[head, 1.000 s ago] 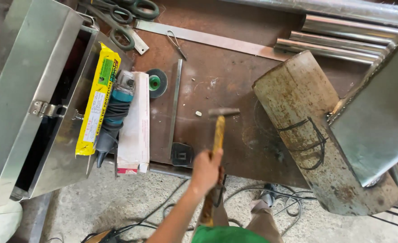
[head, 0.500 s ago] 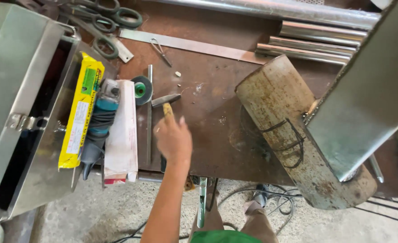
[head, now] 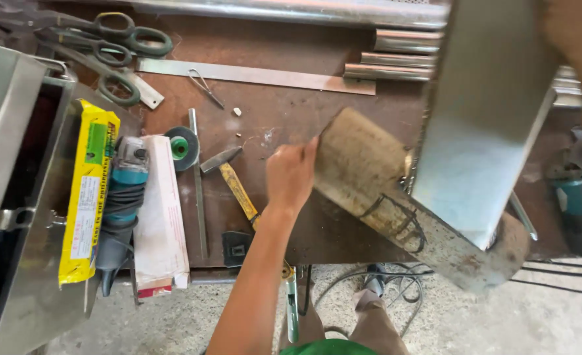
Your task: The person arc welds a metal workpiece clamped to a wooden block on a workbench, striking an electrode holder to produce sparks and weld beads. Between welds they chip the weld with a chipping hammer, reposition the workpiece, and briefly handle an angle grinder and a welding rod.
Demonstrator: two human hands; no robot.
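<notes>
One hand (head: 291,176) on rusty cylinder (head: 383,190).

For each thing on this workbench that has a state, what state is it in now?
Left hand: open, fingers against the edge of the rusty metal cylinder.
Rusty metal cylinder: lying on its side, overhanging the bench.
Hammer: lying flat, not held.
Angle grinder: lying down, cable wrapped around it.
Scissors: closed, lying flat.
Metal box: open.
</notes>
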